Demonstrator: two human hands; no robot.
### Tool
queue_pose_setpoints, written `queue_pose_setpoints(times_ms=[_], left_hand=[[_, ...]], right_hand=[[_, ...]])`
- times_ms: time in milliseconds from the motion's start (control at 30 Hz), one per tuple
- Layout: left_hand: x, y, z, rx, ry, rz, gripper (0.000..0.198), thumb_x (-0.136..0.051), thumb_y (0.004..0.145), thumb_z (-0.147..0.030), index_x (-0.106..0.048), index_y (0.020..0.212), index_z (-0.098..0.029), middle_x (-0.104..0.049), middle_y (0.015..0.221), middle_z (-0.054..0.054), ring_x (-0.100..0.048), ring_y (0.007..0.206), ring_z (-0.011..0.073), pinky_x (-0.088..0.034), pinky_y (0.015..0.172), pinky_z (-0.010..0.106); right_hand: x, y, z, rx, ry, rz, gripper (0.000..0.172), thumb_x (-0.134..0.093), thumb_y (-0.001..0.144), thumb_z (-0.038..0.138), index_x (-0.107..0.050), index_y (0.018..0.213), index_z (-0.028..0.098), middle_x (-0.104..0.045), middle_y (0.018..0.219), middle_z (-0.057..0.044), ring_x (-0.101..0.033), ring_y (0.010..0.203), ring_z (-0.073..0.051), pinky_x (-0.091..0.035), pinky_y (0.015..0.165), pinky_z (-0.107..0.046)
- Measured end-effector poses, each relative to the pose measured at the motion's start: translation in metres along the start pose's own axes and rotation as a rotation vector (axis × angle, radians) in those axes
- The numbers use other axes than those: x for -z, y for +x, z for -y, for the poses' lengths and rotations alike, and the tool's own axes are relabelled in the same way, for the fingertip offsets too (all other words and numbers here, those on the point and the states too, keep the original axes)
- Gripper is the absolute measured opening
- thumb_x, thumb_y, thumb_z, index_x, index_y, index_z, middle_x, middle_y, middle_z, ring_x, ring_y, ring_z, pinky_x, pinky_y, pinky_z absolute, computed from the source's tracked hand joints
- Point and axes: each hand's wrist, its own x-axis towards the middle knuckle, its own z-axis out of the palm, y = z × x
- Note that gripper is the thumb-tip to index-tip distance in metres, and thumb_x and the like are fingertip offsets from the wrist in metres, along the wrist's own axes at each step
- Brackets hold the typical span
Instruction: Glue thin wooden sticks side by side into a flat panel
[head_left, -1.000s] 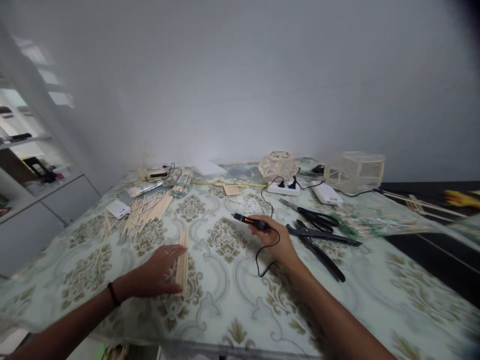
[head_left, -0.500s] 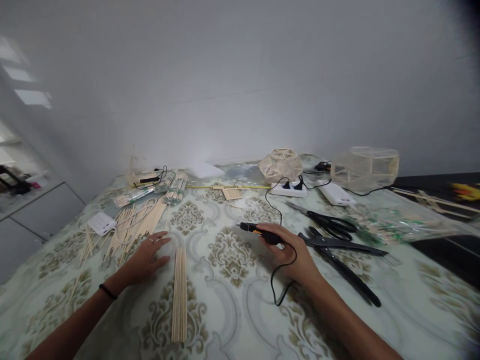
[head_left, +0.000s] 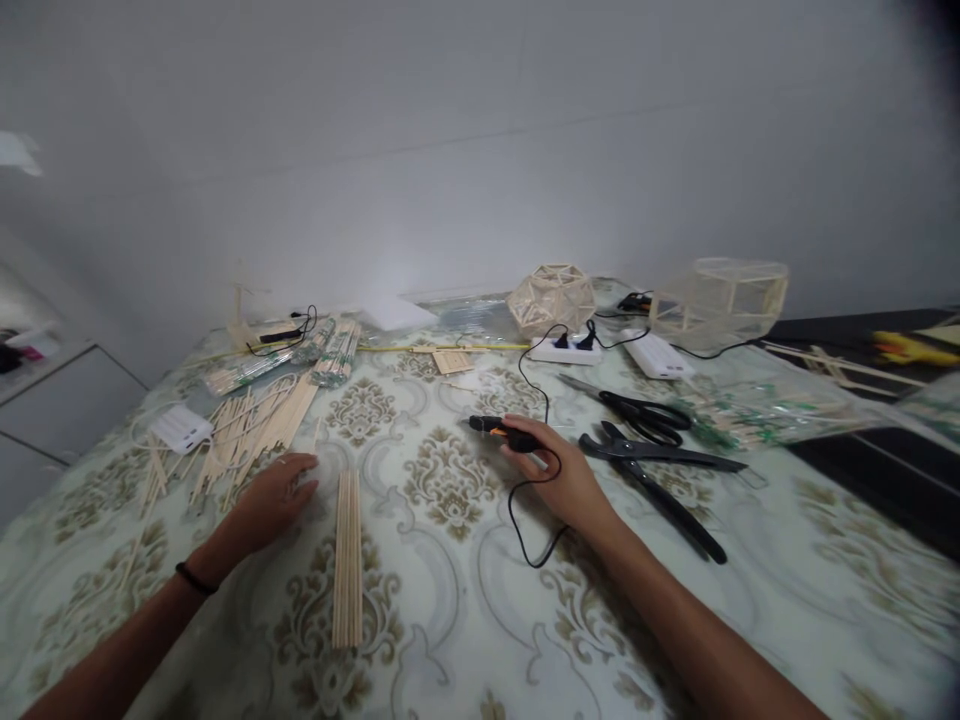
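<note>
Left hand (head_left: pixel 274 497) has been taken off the stick bundle (head_left: pixel 347 565) since a second ago; it is now seen just left of it.

Head view: left grip is seen loosely open, thumb parted from fingers, nothing held; contact with the desk (head_left: pixel 465 650) cannot be told. Stick bundle is laid lengthwise on the desk, between the hands, nearer the left. Pen tool (head_left: pixel 519 438) is held in the right hand (head_left: pixel 559 475), grip closed round it, tip pointed left; its cord (head_left: pixel 511 505) is looped beneath. Shears (head_left: pixel 628 458) and scissors (head_left: pixel 637 412) are placed right of it. Loose sticks (head_left: pixel 251 430) are spread beyond the left hand, beside a white box (head_left: pixel 181 428). Power strip (head_left: pixel 562 352) is set farther back, before a stick polyhedron (head_left: pixel 553 298).
</note>
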Motion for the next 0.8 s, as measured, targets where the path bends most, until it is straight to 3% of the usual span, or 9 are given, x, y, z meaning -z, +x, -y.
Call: queue_pose_setpoints(times_ms=[133, 333, 567, 633, 700, 800], left_hand=[[0.008, -0.023, -0.003, 0.059, -0.06, 0.061, 0.042, -0.08, 0.115, -0.046, -0.074, 0.148, -0.02, -0.076, 0.15, 0.013, -0.079, 0.128, 0.0294, -0.071, 0.109, 0.053], [0.023, -0.045, -0.011, 0.094, -0.188, 0.095, 0.034, -0.076, 0.117, -0.046, -0.077, 0.142, -0.024, -0.076, 0.15, 0.012, -0.079, 0.125, 0.0271, -0.071, 0.108, 0.049], [0.022, -0.03, -0.062, 0.027, -0.457, 0.071, 0.039, -0.078, 0.116, -0.046, -0.074, 0.147, -0.022, -0.076, 0.151, 0.013, -0.078, 0.127, 0.0286, -0.071, 0.11, 0.052], [0.021, -0.023, -0.079, 0.016, -0.555, 0.064, 0.041, -0.079, 0.115, -0.045, -0.074, 0.148, -0.021, -0.075, 0.151, 0.013, -0.078, 0.128, 0.0292, -0.07, 0.11, 0.052], [0.023, -0.015, -0.091, 0.019, -0.658, 0.05, 0.04, -0.079, 0.116, -0.046, -0.074, 0.147, -0.022, -0.075, 0.152, 0.013, -0.078, 0.129, 0.0292, -0.07, 0.11, 0.052], [0.03, -0.003, -0.099, 0.046, -0.815, 0.028, 0.042, -0.08, 0.115, -0.046, -0.074, 0.148, -0.021, -0.075, 0.151, 0.013, -0.079, 0.128, 0.0298, -0.071, 0.109, 0.053]], right_hand=[[0.001, 0.001, -0.008, -0.019, -0.068, 0.007, 0.043, -0.081, 0.114, 0.044, -0.074, 0.151, 0.024, -0.076, 0.156, -0.013, -0.079, 0.13, -0.032, -0.07, 0.109, -0.057], [0.01, 0.003, -0.008, -0.035, -0.239, 0.122, 0.044, -0.081, 0.114, 0.044, -0.074, 0.152, 0.025, -0.074, 0.16, -0.014, -0.078, 0.134, -0.033, -0.069, 0.112, -0.058], [0.035, 0.015, 0.018, -0.091, -0.428, 0.245, 0.045, -0.083, 0.113, 0.044, -0.074, 0.152, 0.023, -0.076, 0.156, -0.013, -0.079, 0.13, -0.032, -0.071, 0.107, -0.056], [0.043, 0.023, 0.039, -0.064, -0.463, 0.24, 0.043, -0.082, 0.113, 0.044, -0.075, 0.15, 0.023, -0.077, 0.154, -0.013, -0.08, 0.128, -0.031, -0.071, 0.107, -0.055], [0.037, 0.026, 0.076, 0.029, -0.462, 0.228, 0.043, -0.082, 0.113, 0.044, -0.074, 0.15, 0.023, -0.076, 0.154, -0.013, -0.08, 0.128, -0.031, -0.071, 0.107, -0.056], [-0.011, 0.004, 0.165, 0.318, -0.376, 0.262, 0.039, -0.08, 0.115, 0.043, -0.076, 0.149, 0.025, -0.076, 0.157, -0.013, -0.079, 0.13, -0.031, -0.07, 0.11, -0.056]])
